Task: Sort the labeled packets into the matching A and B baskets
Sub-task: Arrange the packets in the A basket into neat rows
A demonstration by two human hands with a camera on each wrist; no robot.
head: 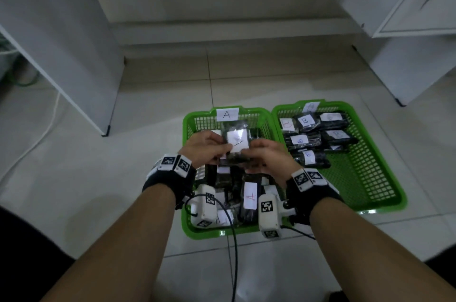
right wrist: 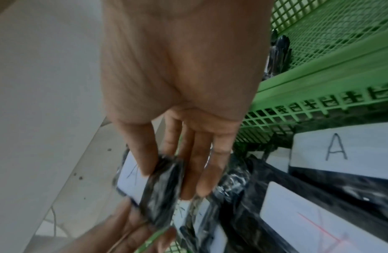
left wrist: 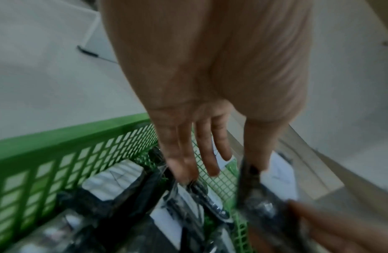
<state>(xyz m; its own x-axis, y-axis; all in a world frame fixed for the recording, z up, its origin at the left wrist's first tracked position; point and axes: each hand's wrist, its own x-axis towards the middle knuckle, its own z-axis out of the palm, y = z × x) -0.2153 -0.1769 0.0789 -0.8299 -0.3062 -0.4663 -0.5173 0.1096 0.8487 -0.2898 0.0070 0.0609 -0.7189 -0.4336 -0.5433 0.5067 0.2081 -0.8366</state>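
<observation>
You hold a dark plastic packet with a white paper label (head: 237, 141) between both hands above the far end of the green mesh basket tagged A (head: 187, 126), your left hand (head: 207, 147) pinching its left edge and your right hand (head: 267, 155) pinching its right, thumb on top and fingers beneath. The risk here is a misread: the mark on that label is blurred in every view, and a glance too quick could send it to the wrong side. The thin pinch on slick film could also let it slip and drop unsorted onto the heap of A-labeled packets (head: 249, 195) below. The green mesh basket holding B-labeled packets (head: 370, 178) sits just beside, touching rim to rim; its near half shows bare mesh. White cabinets (head: 74, 55) flank the tiled floor (head: 160, 104), well apart from your reach.
</observation>
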